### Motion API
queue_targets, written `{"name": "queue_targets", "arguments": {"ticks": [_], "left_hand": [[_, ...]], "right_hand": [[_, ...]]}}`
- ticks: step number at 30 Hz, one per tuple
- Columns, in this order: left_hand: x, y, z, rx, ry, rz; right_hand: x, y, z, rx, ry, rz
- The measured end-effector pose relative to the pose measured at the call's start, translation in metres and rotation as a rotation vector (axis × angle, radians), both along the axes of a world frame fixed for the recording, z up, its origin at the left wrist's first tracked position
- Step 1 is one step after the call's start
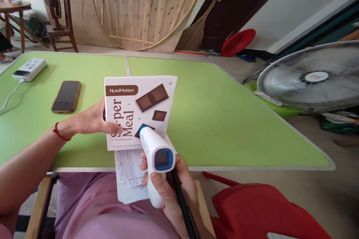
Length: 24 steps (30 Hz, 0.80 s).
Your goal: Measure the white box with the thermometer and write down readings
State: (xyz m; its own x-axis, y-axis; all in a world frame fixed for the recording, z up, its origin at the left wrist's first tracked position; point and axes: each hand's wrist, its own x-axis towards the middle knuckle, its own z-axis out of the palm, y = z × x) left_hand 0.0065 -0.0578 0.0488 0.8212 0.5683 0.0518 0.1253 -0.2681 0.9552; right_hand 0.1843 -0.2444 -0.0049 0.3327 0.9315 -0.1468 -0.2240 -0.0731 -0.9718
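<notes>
My left hand (105,121) grips the left side of a white meal box (151,115) printed with chocolate pieces, thumb across its front, and holds it upright above the table. In my right hand (176,190) is a white and blue infrared thermometer (157,157), its nose pointed at the lower part of the box; whether they touch I cannot tell. A black pen (182,201) is also tucked in that hand. Below the box, sheets of paper with handwriting (127,168) lie on a pale board, partly hidden by the thermometer and fingers.
The green folding table (224,119) spans the front. On its left are a smartphone (66,97) and a white power bank (30,69) with a cable. A large fan (314,76) stands at the right, a red chair (263,213) at the lower right.
</notes>
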Motion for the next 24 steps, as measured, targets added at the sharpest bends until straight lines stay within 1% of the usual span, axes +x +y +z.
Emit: {"name": "queue_targets", "arguments": {"ticks": [3,5,8,13,20,24], "left_hand": [[0.0001,0.0007,-0.0003,0.016,-0.01,0.005],[0.0002,0.0008,-0.0002,-0.001,-0.014,0.003],[0.0002,0.0003,0.0003,-0.01,-0.007,-0.007],[-0.0009,-0.0002,0.0004,0.001,0.002,0.016],[0.0,-0.0006,0.0018,-0.006,-0.004,0.007],[0.0001,-0.0008,0.0024,-0.01,-0.002,0.016]], "right_hand": [[-0.0006,0.0,0.0017,-0.004,-0.003,0.004],[-0.0004,-0.0001,0.0014,-0.004,-0.009,0.013],[0.0005,-0.0002,-0.0015,0.005,-0.004,0.019],[0.0015,-0.0005,-0.0064,0.019,-0.006,0.019],[-0.0007,0.0007,-0.0034,0.023,0.013,0.024],[-0.0019,0.0014,-0.0049,0.025,0.014,0.002]]}}
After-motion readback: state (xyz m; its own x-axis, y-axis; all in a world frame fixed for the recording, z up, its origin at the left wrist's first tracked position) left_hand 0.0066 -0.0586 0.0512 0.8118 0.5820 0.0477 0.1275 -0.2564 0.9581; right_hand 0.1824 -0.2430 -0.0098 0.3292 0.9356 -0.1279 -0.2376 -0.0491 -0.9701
